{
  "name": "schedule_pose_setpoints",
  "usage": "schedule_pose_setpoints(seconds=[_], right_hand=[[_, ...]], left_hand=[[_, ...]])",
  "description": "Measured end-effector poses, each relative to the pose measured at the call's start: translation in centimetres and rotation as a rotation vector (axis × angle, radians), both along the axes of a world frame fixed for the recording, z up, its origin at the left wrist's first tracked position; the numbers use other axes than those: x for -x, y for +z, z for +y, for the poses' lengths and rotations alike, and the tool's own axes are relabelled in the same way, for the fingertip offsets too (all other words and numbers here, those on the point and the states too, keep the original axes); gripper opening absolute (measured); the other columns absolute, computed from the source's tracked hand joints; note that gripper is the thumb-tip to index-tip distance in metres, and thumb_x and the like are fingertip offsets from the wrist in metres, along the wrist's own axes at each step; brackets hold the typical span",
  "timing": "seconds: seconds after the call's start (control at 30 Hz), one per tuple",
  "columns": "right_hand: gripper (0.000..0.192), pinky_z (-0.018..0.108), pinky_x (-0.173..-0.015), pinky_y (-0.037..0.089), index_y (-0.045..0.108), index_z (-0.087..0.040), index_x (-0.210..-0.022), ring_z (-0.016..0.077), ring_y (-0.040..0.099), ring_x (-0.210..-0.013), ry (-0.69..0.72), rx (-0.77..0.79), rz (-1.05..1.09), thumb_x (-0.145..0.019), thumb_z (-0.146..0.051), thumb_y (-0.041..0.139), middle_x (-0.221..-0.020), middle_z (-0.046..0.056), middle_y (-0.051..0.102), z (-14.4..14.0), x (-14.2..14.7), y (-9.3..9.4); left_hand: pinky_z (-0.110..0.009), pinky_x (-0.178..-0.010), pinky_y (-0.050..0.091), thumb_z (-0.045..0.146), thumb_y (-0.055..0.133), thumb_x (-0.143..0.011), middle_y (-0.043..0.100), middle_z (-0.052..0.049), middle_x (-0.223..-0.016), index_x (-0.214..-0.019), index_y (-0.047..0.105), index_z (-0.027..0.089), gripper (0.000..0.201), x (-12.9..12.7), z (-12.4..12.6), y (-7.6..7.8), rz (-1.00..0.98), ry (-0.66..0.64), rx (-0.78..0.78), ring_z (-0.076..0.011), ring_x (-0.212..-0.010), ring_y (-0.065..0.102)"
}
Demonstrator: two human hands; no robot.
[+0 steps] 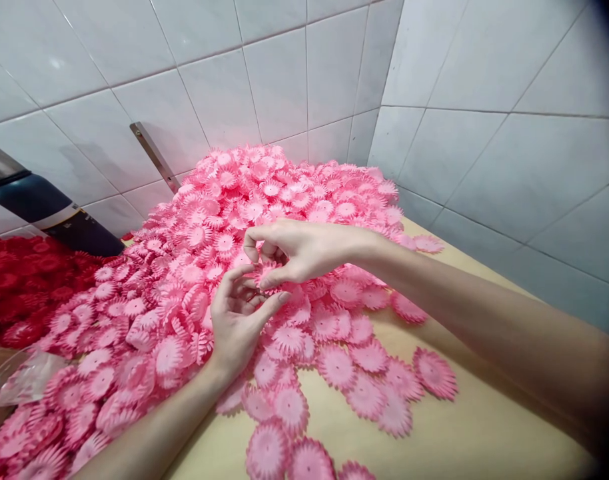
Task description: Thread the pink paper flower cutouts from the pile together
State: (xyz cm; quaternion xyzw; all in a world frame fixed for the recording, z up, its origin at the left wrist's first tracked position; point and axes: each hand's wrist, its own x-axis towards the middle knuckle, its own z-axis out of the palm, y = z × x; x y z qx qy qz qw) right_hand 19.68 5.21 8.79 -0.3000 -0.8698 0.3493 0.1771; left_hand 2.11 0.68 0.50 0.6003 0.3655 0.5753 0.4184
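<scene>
Both hands are close together over a heap of pink artificial flower petal discs [224, 220] with fringed edges. My right hand [302, 250] reaches in from the right, its fingers curled towards the thumb. Between that thumb and those fingers shows a pink petal disc [268, 272], partly hidden by them. Just below, my left hand [239, 320] is palm up with bent fingers and thumb apart, and I see nothing gripped in it. Its fingertips come close to the right thumb.
Loose pink discs [337, 367] lie spread over the pale yellow tabletop [464, 440]. At left are a pile of red petal pieces [39, 273], a dark blue bottle [54, 207] and a clear plastic bag [27, 377]. A metal strip [154, 157] leans by the tiled wall [274, 80].
</scene>
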Motion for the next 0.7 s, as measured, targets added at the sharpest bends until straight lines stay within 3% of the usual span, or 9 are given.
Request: schedule_pose_setpoints(seconds=[0.6, 0.7], right_hand=[[0.018, 0.025, -0.051, 0.029, 0.038, -0.021, -0.081, 0.0122, 0.043, -0.068, 0.017, -0.206, -0.084, -0.084, -0.015, 0.055, -0.078, 0.0, 0.048, -0.71, 0.57, 0.33], [0.02, 0.025, -0.05, 0.027, 0.035, -0.021, -0.076, 0.0111, 0.041, -0.064, -0.006, -0.211, -0.032, -0.084, -0.012, 0.052, -0.073, -0.001, 0.046, -0.4, 0.9, -0.11]], left_hand=[[-0.025, -0.072, 0.059, 0.016, 0.083, -0.065, 0.071, 0.001, -0.084, -0.103, 0.059, 0.021, 0.045, -0.01, 0.0, 0.14, -0.028, -0.007, 0.021, -0.0135, -0.078, 0.071], [-0.021, -0.064, 0.057, 0.018, 0.083, -0.065, 0.069, 0.001, -0.079, -0.1, 0.061, 0.021, 0.042, -0.01, -0.08, 0.25, -0.007, -0.009, 0.026, -0.0119, -0.072, 0.068]])
